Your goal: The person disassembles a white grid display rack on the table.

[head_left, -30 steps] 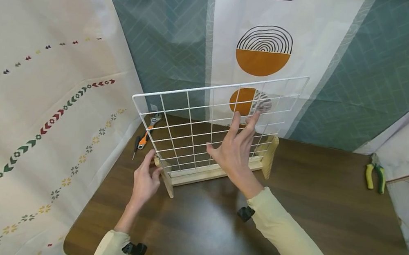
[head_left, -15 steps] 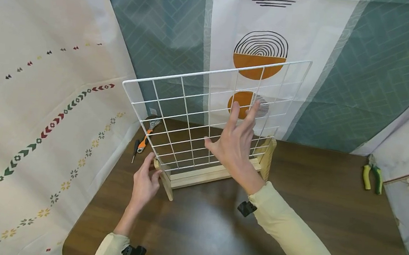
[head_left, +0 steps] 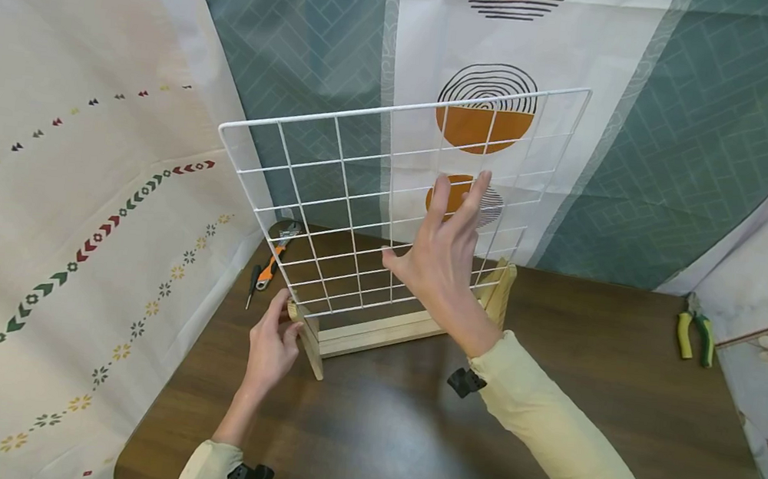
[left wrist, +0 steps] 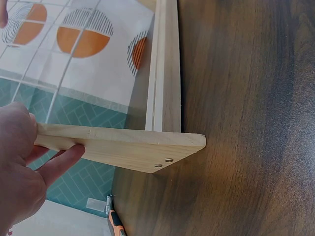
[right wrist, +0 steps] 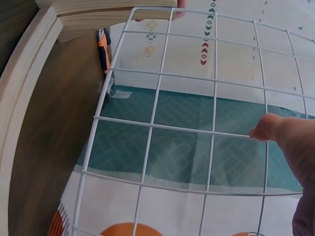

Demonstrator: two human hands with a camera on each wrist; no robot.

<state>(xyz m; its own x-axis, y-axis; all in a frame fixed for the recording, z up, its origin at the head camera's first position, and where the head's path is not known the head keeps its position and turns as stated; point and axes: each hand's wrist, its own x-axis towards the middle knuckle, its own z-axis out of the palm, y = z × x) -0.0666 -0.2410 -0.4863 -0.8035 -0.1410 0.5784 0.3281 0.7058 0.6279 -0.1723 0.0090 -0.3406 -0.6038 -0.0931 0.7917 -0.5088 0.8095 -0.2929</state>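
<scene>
A white wire grid panel (head_left: 337, 115) stands raised and tilted over a pale wooden stand (head_left: 378, 332) on the table. My right hand (head_left: 447, 269) grips the grid near its middle, two fingers extended up along the mesh. In the right wrist view, the thumb (right wrist: 268, 127) lies against a crosswire. My left hand (head_left: 271, 340) pinches the top of the stand's left side panel (left wrist: 123, 142), thumb and fingers on its faces. Between the grid's lower edge and the stand's grooved bar a gap shows. My right forearm partly covers the stand's right end.
An orange-handled adjustable wrench (head_left: 276, 258) and a dark screwdriver (head_left: 253, 285) lie at the back left. Pliers with yellow and green handles (head_left: 696, 335) lie at the far right. Patterned cloth hangs behind and beside the brown table (head_left: 585, 382).
My right hand has moved up, and the grid has risen with it, its lower edge now apart from the bar. The left hand has stayed on the side panel.
</scene>
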